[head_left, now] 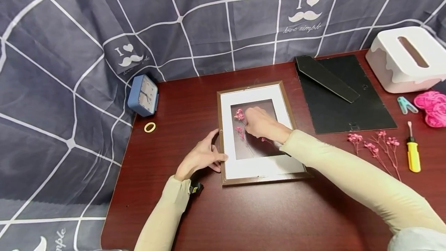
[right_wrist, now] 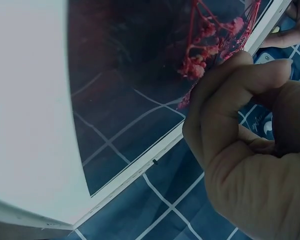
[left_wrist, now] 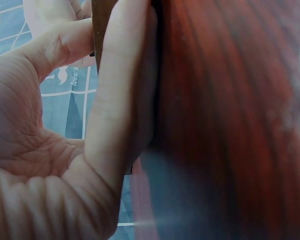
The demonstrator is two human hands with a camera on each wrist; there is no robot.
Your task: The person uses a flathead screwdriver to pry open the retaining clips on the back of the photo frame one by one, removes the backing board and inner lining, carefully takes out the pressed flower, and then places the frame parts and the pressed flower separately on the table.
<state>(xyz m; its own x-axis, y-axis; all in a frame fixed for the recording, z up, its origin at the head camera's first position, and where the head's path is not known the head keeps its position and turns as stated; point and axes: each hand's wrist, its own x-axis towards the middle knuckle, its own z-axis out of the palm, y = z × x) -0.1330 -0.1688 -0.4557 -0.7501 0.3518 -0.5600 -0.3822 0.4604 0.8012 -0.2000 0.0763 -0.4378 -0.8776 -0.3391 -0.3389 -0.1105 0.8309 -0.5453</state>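
Observation:
A brown picture frame with a white mat lies on the table, pink dried flower sprigs inside its dark window. My left hand holds the frame's left edge, thumb over the border and fingers along the side; the left wrist view shows the fingers low against the tabletop. Over the window, my right hand has its fingers curled at the stem of the upper pink sprig and seems to pinch it; its fingertips are hidden. Flower heads show beside those fingers in the right wrist view.
A black backing board with a stand leg lies right of the frame. Nearby are more pink sprigs, a yellow screwdriver, a teal clip, pink yarn and a tissue box. A blue clock and yellow ring sit left.

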